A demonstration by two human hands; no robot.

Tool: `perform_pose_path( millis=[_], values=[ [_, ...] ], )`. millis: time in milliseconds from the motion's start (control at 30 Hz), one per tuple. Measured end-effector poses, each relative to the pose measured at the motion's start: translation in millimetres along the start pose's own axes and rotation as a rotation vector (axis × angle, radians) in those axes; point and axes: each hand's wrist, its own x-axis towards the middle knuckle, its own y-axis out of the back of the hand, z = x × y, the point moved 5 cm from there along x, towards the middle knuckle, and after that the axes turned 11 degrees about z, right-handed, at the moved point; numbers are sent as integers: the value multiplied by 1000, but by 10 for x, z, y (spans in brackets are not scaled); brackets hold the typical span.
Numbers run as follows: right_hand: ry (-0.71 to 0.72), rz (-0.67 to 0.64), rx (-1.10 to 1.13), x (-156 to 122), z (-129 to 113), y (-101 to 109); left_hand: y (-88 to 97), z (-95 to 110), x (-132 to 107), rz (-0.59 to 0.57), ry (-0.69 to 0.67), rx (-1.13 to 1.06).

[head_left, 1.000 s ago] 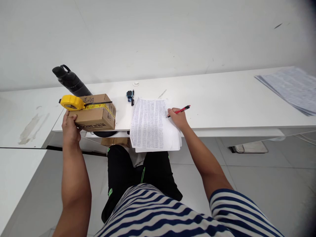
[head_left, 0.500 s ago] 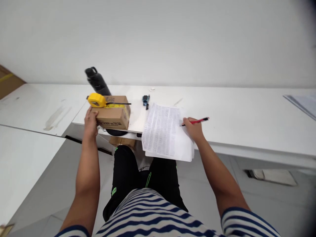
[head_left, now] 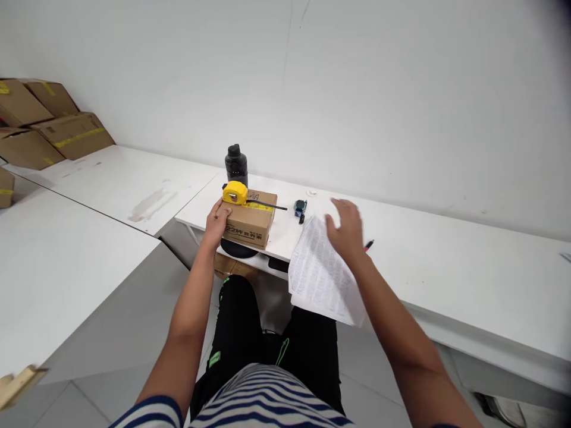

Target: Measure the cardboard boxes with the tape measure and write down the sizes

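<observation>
My left hand (head_left: pixel 217 222) grips the near left end of a small cardboard box (head_left: pixel 250 224) on the white desk (head_left: pixel 423 261), close to the yellow tape measure (head_left: pixel 235 192) resting on top, whose blade runs across the box lid. My right hand (head_left: pixel 345 229) hovers over the printed paper sheets (head_left: pixel 321 274) with fingers spread and nothing in them. The red pen (head_left: pixel 368 244) lies on the desk just right of that hand, mostly hidden behind it. The sheets hang over the desk's front edge.
A black bottle (head_left: pixel 236 165) stands behind the box. A small blue and black device (head_left: pixel 300 209) lies right of it. Another white table (head_left: pixel 66 238) sits to the left, with stacked cardboard boxes (head_left: pixel 40 119) at the far left by the wall.
My right hand has let go of the red pen and lifted open above the sheets. The view has swung left and pulled back. My left hand stays on the box.
</observation>
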Motion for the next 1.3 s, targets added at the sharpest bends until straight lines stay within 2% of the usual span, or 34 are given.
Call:
perform_pose_path(
  millis=[100,167,233,300,367,433,600,700,933,1133,1233,1300],
  values=[
    [86,-277,390,273,-985,-479,3,-8,-2,-11,-7,2],
    [158,-402,465,406,-1519,-814,14,-4,-13,-20,-12,5],
    [217,-475,471,496,-1866,-1109,27,8,-28,-34,-13,5],
    [266,-521,443,536,-2023,-1309,41,18,-40,-46,-4,3],
    [298,-533,402,544,-2017,-1372,52,26,-42,-48,1,5],
    [313,-527,351,539,-1893,-1303,54,30,-32,-48,-4,15],
    [261,-533,340,531,-1438,-884,20,20,5,-88,-24,24],
    [248,-534,361,510,-1295,-722,19,24,16,-83,-46,12],
    [239,-514,340,498,-1203,-622,40,41,10,-78,-35,32],
    [93,-409,395,511,-806,-412,60,45,22,-72,-59,49],
    [41,-380,429,493,-739,-420,62,25,8,-77,-65,25],
    [30,-364,483,521,-816,-486,48,27,-45,-83,-68,22]
  ],
)
